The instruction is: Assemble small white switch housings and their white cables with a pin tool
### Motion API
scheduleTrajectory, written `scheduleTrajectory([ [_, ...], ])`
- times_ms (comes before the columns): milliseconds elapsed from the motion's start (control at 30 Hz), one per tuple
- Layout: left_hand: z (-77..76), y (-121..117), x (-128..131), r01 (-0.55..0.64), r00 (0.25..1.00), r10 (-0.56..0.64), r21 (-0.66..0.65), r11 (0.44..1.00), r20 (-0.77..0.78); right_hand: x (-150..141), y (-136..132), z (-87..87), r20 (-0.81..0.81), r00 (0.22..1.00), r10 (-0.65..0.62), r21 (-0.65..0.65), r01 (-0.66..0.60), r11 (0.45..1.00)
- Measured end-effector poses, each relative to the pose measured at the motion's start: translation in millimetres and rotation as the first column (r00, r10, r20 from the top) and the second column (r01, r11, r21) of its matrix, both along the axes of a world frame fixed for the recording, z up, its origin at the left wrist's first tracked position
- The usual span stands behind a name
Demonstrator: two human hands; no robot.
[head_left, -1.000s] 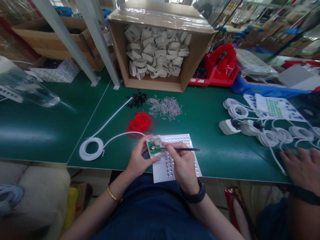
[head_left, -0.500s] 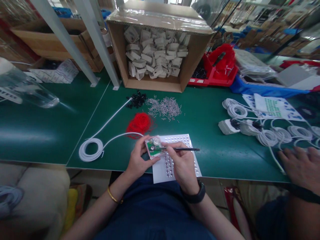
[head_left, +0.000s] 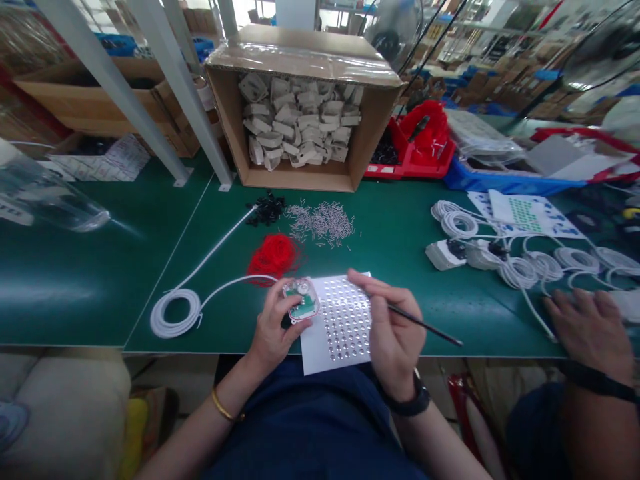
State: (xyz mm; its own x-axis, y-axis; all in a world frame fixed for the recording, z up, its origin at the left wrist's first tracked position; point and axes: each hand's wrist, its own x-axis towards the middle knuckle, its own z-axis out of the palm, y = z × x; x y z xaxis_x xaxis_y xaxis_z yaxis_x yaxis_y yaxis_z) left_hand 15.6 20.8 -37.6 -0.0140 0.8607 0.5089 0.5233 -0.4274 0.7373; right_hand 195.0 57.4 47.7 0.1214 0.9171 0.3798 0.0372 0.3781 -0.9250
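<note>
My left hand (head_left: 273,327) grips a small clear-edged housing with a green circuit board (head_left: 306,308) inside, its fingers around the left side and a fingertip on the board. A white cable (head_left: 235,280) runs from the housing to a coil (head_left: 176,313) on the left. In my right hand (head_left: 397,333) is a thin dark rod-like tool (head_left: 425,325), its rear end pointing right and its tip hidden by the fingers. That hand is over the right edge of a white sheet (head_left: 313,357) covered in rows of small shiny domes.
Red wires (head_left: 274,255), black parts (head_left: 270,208) and metal pins (head_left: 325,222) lie in piles. Behind stands a carton (head_left: 300,180) of white housings. Red (head_left: 425,153) and blue bins (head_left: 500,180) are at back right. Coiled cables (head_left: 520,272) lie near a co-worker's hand (head_left: 590,330).
My right hand has moved right, away from the circuit board, and the tool now tilts down to the right. A left fingertip now lies on the board. The view has shifted slightly.
</note>
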Motion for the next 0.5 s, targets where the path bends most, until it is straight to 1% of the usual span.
scheduleTrajectory([
  [33, -0.3, -0.3, -0.3, 0.006, 1.0, -0.006, 0.011, 1.0, 0.01, 5.1, 4.0, 1.5, -0.023, 0.998, -0.055, 0.0, 0.055, 0.998],
  [67, -0.6, -0.4, -0.5, 0.017, 1.0, -0.018, 0.026, 1.0, 0.018, 8.8, 7.7, 0.7, -0.027, 0.997, -0.069, -0.057, 0.067, 0.996],
  [100, -0.8, -0.5, -0.6, 0.03, 0.999, -0.031, 0.041, 0.999, 0.023, 10.6, 10.4, -2.1, -0.009, 1.0, -0.021, -0.164, 0.019, 0.986],
  [133, -1.0, -0.4, -0.6, 0.036, 0.999, -0.038, 0.055, 0.998, 0.029, 10.2, 11.6, -6.7, 0.006, 0.996, 0.09, -0.306, -0.084, 0.948],
  [167, -1.1, -0.4, -0.4, 0.036, 0.999, -0.038, 0.063, 0.997, 0.032, 7.4, 11.2, -12.4, -0.016, 0.971, 0.239, -0.458, -0.22, 0.861],
  [200, -1.1, -0.5, 0.0, 0.031, 0.999, -0.033, 0.065, 0.997, 0.033, 2.6, 9.2, -18.5, -0.088, 0.922, 0.378, -0.58, -0.356, 0.733],
  [233, -1.1, -0.8, 0.8, 0.023, 0.999, -0.025, 0.062, 0.998, 0.039, -3.5, 5.9, -24.5, -0.193, 0.864, 0.465, -0.647, -0.468, 0.601],
  [267, -0.7, -1.4, 1.9, 0.011, 0.998, -0.014, 0.052, 0.999, 0.058, -10.2, 1.6, -29.8, -0.304, 0.815, 0.493, -0.666, -0.552, 0.502],
  [300, 0.1, -2.2, 3.3, 0.0, 0.995, -0.003, 0.031, 1.0, 0.097, -16.7, -3.1, -34.0, -0.394, 0.785, 0.477, -0.658, -0.604, 0.45],
  [333, 1.6, -3.1, 4.9, 0.003, 0.987, -0.003, -0.004, 1.0, 0.163, -22.5, -7.6, -37.1, -0.458, 0.774, 0.438, -0.644, -0.628, 0.436],
  [367, 4.0, -4.2, 6.7, 0.025, 0.967, -0.011, -0.05, 0.998, 0.254, -27.1, -11.7, -38.9, -0.495, 0.774, 0.395, -0.634, -0.633, 0.444],
  [433, 11.3, -5.7, 9.6, 0.081, 0.887, -0.002, -0.152, 0.985, 0.463, -32.7, -17.6, -39.9, -0.517, 0.788, 0.335, -0.632, -0.615, 0.471],
  [467, 15.7, -5.9, 10.5, 0.096, 0.842, 0.029, -0.203, 0.974, 0.539, -34.0, -19.4, -39.4, -0.517, 0.793, 0.322, -0.637, -0.608, 0.475],
  [500, 20.3, -5.4, 10.7, 0.097, 0.81, 0.073, -0.255, 0.962, 0.582, -34.9, -20.5, -38.8, -0.513, 0.798, 0.315, -0.641, -0.601, 0.477],
])
